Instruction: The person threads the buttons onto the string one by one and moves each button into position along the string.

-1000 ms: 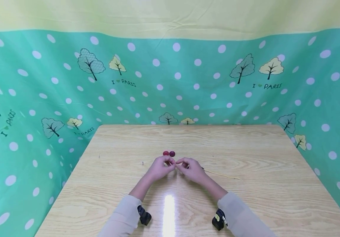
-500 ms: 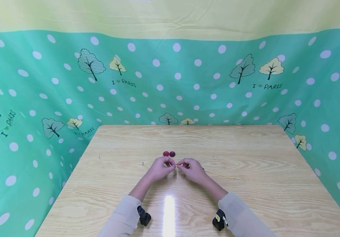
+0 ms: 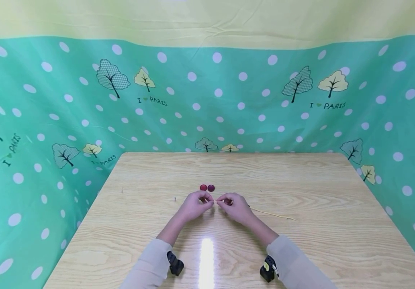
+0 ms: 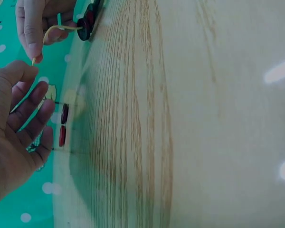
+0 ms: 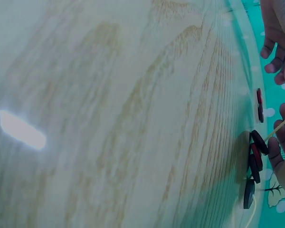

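My left hand [image 3: 194, 205] and right hand [image 3: 235, 206] meet fingertip to fingertip above the table. The right thumb and forefinger pinch a thin yellow cord [image 4: 61, 27] near its end. A short cord tip pokes out to the left fingertips, which pinch it; the left hand's other fingers are spread. Several flat round beads [image 5: 255, 159], dark and red, are threaded on the cord below my right hand. Beyond the right hand, the cord's tail [image 3: 274, 214] lies on the table. A red bead [image 3: 203, 187] and a dark purple bead [image 3: 211, 188] lie loose just beyond the left hand.
The wooden table [image 3: 149, 249] bears a bright light reflection near its front. A tiny object [image 3: 175, 199] lies left of the left hand. Green dotted cloth [image 3: 229, 100] hangs behind and at both sides.
Both hands have stayed almost in place. The small gap between the left and right fingertips has widened slightly. The loose beads and the cord's tail lie as before.
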A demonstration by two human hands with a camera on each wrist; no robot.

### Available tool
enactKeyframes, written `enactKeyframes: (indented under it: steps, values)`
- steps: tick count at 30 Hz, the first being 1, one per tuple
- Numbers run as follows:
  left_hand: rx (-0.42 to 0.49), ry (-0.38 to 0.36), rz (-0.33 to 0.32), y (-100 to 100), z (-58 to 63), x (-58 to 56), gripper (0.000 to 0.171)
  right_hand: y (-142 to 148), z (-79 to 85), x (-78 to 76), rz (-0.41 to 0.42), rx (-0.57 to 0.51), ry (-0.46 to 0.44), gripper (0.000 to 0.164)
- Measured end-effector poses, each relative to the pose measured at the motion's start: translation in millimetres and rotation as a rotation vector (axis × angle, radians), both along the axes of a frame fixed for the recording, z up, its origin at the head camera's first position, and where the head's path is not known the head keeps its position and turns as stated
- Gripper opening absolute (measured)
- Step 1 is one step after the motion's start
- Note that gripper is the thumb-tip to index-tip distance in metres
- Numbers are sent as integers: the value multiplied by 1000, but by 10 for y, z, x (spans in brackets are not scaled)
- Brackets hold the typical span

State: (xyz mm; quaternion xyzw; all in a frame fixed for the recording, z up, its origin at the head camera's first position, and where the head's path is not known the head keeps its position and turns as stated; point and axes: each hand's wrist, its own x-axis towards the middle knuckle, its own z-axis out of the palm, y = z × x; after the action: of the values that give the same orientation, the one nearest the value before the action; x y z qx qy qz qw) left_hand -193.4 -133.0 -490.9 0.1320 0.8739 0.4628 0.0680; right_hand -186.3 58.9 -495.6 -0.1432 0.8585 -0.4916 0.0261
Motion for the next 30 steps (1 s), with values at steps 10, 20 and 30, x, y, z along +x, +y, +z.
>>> enactKeyframes:
  steps: [10,20,30]
  values:
    - [-8,3,171,-116,-45,-117,22,1,-5,4,-11,-23,24,6]
    - [-136,16,256,-192,-109,-319,37,-18,6,16,-13,-8,29,9]
    - [-284,51,206,-161,-81,-422,46,-27,12,17,-22,17,29,5]
